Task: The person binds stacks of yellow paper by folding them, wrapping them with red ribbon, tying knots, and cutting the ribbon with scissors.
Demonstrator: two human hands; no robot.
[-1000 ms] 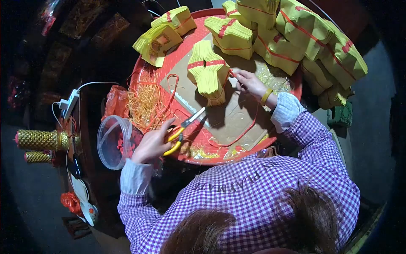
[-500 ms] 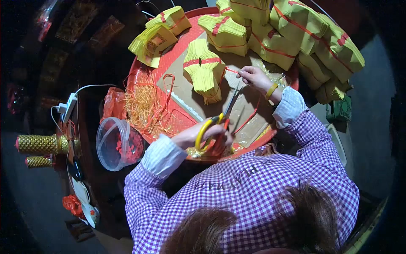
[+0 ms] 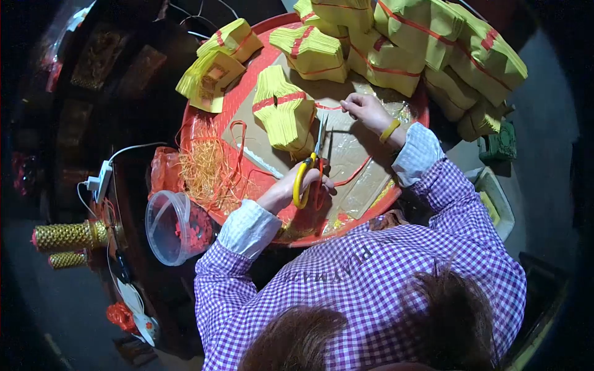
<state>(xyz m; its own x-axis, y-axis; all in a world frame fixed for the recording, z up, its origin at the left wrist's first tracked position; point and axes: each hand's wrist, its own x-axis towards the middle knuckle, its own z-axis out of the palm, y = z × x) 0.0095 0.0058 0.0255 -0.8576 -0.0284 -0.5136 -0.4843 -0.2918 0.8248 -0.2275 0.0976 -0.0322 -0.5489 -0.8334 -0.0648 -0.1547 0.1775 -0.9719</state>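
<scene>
My left hand is closed around the yellow and orange handles of a pair of scissors. The blades point up, with their tips just below a thin red strip. Pinched fingers of my right hand are at the strip's right end. The strip's other end reaches toward a folded yellow paper bundle with a red band, lying on brown cardboard. Another red strip lies between my hands, its lower end close to my left hand.
More yellow bundles are piled along the far right of the round red tray. Orange shreds lie at its left, near a clear plastic tub. A power strip and gold cylinders are farther left.
The whole view has shifted slightly. The scissors have turned more upright and moved left relative to my right hand, which still pinches the red strip.
</scene>
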